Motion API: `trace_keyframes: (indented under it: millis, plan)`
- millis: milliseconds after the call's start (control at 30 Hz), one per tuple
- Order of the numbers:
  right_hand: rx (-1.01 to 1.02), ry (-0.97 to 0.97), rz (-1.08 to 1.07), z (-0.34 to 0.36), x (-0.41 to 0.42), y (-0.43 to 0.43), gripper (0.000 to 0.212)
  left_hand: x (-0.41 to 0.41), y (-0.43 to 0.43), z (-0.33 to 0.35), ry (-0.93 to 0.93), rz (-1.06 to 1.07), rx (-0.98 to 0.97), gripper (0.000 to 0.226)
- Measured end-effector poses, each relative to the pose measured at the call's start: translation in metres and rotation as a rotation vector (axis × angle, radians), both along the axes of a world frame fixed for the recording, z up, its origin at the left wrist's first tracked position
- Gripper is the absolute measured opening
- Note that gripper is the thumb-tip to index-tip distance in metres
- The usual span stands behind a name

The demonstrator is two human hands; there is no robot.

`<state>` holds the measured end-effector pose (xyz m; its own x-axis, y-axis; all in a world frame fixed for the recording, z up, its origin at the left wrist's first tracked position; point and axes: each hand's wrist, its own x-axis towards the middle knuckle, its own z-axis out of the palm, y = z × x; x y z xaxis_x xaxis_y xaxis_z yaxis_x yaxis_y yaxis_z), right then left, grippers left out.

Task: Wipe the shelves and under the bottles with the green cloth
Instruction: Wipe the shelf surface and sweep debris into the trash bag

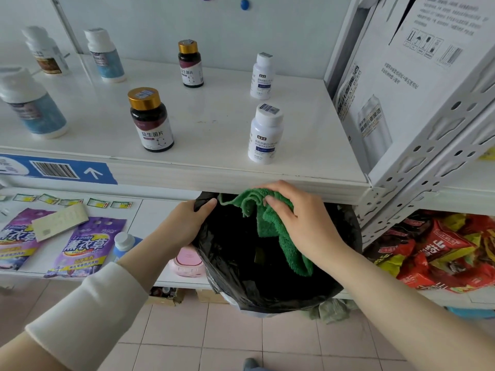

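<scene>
Right fingers (278, 190): curled round the green cloth (278, 231), over the mouth of the black bag (241, 263).
Left fingers (206, 206): gripping the bag's left rim.
Shelf (214, 167): just above the bag.
Risk: a loosened grip could drop the cloth into the bag.

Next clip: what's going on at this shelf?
A person stands at a white shelf with several bottles standing on it. The right hand grips the green cloth just below the shelf's front edge, over the open mouth of a black bag. The left hand holds the bag by its rim. The cloth is not on the shelf top at this moment, and no bottle is being lifted.
</scene>
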<state>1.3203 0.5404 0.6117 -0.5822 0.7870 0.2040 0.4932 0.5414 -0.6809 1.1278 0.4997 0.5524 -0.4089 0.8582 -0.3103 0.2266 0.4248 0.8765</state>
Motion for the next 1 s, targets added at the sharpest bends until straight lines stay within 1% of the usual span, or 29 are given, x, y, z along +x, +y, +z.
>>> trace_keyframes:
  millis: [100, 167, 233, 333, 433, 533, 600, 667, 767, 833, 900, 1000]
  plan:
    - [-0.015, 0.070, -0.020, 0.005, -0.012, -0.001, 0.022, -0.010, -0.012, 0.001, -0.023, 0.016, -0.034, 0.028]
    - [-0.015, 0.157, -0.028, 0.012, -0.025, 0.000, 0.021, -0.018, -0.022, 0.004, -0.045, 0.044, -0.046, 0.029]
    - [0.022, 0.218, -0.026, 0.021, -0.044, 0.000, 0.022, -0.028, -0.031, 0.007, -0.045, 0.083, -0.056, 0.032]
    - [0.076, 0.255, -0.013, 0.036, -0.084, 0.009, 0.023, -0.042, -0.043, 0.012, -0.033, 0.137, -0.078, 0.034]
    - [0.142, 0.321, -0.138, 0.055, -0.132, 0.037, 0.026, -0.057, -0.050, 0.014, -0.011, 0.164, -0.086, 0.035]
    - [0.171, 0.331, -0.309, 0.071, -0.172, 0.077, 0.027, -0.068, -0.053, 0.015, -0.013, 0.177, -0.081, 0.034]
    - [0.165, 0.251, -0.424, 0.070, -0.188, 0.105, 0.030, -0.075, -0.053, 0.014, -0.009, 0.179, -0.078, 0.034]
    - [0.147, 0.102, -0.513, 0.059, -0.193, 0.127, 0.034, -0.081, -0.052, 0.012, -0.014, 0.176, -0.079, 0.034]
    - [0.050, -0.088, -0.560, 0.036, -0.190, 0.142, 0.036, -0.086, -0.049, 0.009, -0.031, 0.183, -0.086, 0.030]
    - [-0.008, -0.141, -0.520, 0.029, -0.190, 0.147, 0.034, -0.090, -0.047, 0.007, -0.028, 0.183, -0.085, 0.030]
    - [-0.047, -0.154, -0.462, 0.030, -0.192, 0.149, 0.032, -0.093, -0.045, 0.005, -0.011, 0.173, -0.088, 0.032]
    - [-0.038, -0.197, -0.362, 0.030, -0.193, 0.142, 0.032, -0.095, -0.043, 0.002, 0.016, 0.155, -0.098, 0.034]
